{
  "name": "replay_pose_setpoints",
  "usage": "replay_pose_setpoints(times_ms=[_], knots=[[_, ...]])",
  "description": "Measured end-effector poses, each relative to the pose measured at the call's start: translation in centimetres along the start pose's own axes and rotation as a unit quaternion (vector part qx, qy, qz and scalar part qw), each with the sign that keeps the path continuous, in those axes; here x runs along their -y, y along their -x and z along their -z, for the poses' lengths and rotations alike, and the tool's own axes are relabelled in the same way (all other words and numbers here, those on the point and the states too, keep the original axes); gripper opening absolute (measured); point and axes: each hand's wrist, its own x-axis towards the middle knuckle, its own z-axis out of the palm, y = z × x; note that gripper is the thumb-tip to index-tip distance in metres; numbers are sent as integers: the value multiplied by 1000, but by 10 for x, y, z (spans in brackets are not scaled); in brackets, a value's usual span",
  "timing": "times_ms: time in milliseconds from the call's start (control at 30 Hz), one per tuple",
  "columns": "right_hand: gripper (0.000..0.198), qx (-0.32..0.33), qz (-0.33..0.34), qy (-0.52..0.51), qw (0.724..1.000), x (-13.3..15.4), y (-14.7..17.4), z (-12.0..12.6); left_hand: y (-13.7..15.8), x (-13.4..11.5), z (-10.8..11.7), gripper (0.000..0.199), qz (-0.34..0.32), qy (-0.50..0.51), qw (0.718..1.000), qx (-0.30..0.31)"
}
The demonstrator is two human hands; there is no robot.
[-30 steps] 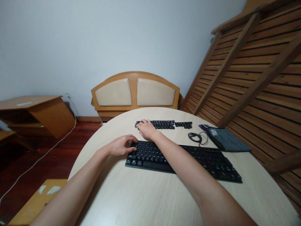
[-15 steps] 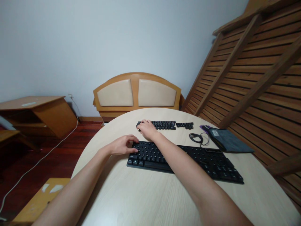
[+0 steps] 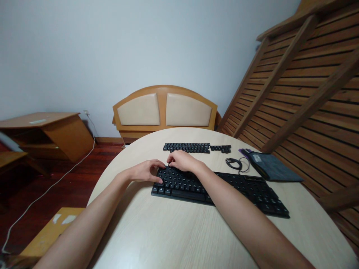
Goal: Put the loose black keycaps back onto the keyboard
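A black keyboard (image 3: 185, 186) lies at a slight slant on the round table, and several of its upper key positions lack caps. My left hand (image 3: 144, 172) holds its left end, fingers at the upper left corner and thumb on the left side keys. Over the keyboard's upper left part, my right hand (image 3: 182, 160) pinches a small dark keycap (image 3: 169, 163) between thumb and fingertips. Beyond it, loose black keycaps (image 3: 187, 147) are laid out in rows, with a smaller group (image 3: 220, 148) to their right. My right forearm covers part of the keyboard's middle.
A coiled black cable (image 3: 234, 163) and a dark grey pouch (image 3: 273, 168) with something purple beside it lie on the right of the pale round table (image 3: 168, 235). A padded wooden headboard (image 3: 165, 110) stands behind, and slatted wood panels (image 3: 303, 86) lean at right.
My right hand has come back from the loose keycap rows to the keyboard's upper left, with a keycap in its fingers. The left hand stays at the keyboard's left end.
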Motion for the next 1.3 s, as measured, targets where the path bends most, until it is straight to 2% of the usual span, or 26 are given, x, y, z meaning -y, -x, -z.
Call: replay_pose_setpoints(times_ms=[67, 200, 300, 600, 733, 933, 1133, 1300], knots=[[20, 12, -4, -46, 999, 5, 11, 4, 1, 0, 0, 60, -3, 3, 1000, 3], [18, -8, -40, -156, 987, 15, 22, -2, 1, -1, 1, 57, -6, 18, 1000, 14], [21, 11, -29, -217, 976, 21, 23, -10, 1, -1, 2, 51, -14, 30, 999, 19], [18, 63, -57, -250, 964, 31, 26, -10, 1, -1, 2, 41, -20, 65, 997, 28], [18, 58, -62, -232, 969, 34, 27, -8, 1, 1, 1, 38, -30, 73, 996, 28], [19, 44, -56, -126, 989, 47, 32, 0, 0, 5, 0, 39, -31, 63, 997, 19], [21, 26, -63, -47, 997, 61, 35, 0, 0, 1, 1, 34, -47, 65, 997, 22], [20, 24, -57, -31, 998, 65, 37, 6, 0, 0, 1, 36, -34, 58, 997, 23]])
